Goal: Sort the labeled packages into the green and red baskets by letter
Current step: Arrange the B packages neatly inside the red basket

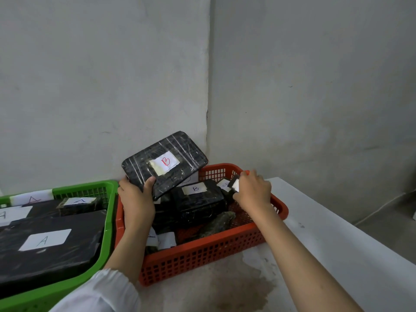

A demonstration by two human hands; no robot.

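A flat B package (165,163) is held tilted by the left hand (137,199) above the red basket (202,255), at frame centre. A small package (234,184) is pinched by the right hand (254,190). Both probably need lowering inside.

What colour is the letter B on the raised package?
Red, on the flat black wrapped package in the head view.

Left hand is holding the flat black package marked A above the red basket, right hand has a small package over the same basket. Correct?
Not quite. The head view shows the flat black package in the left hand carries a red B, not an A. The rest holds: it is above the red basket, and the right hand has a small package over the same basket.
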